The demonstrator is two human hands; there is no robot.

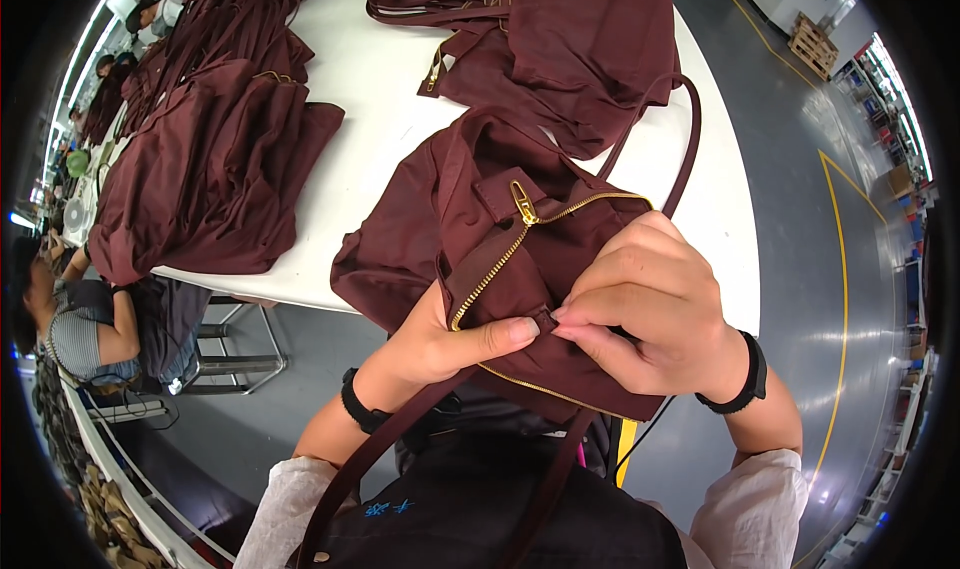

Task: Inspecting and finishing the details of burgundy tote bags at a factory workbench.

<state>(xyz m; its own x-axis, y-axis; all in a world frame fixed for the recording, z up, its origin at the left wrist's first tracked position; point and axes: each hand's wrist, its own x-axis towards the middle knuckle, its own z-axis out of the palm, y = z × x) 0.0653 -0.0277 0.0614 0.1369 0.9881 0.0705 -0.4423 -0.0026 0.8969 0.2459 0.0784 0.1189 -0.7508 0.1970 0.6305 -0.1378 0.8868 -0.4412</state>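
A maroon fabric bag (400, 219) lies partly on the white table's near edge, its gold zipper (490, 274) undone and the mouth spread wide. The zipper's gold pull (523, 205) rests at the upper end of the opening. My left hand (455, 339) grips the bag's edge, thumb on top of the inner fabric and fingers hidden beneath. Thumb and forefinger of my right hand (650, 309) pinch a small dark bit of fabric (545, 321) at the inside, right by my left thumb tip. One strap (400, 449) hangs toward me; another (690, 149) loops over the table.
More maroon bags (590, 49) are piled at the table's far side, with another heap (210, 169) on the left. A person (90, 319) sits at the left near a metal stool (235, 359). Grey floor with yellow lines (840, 269) runs along the right.
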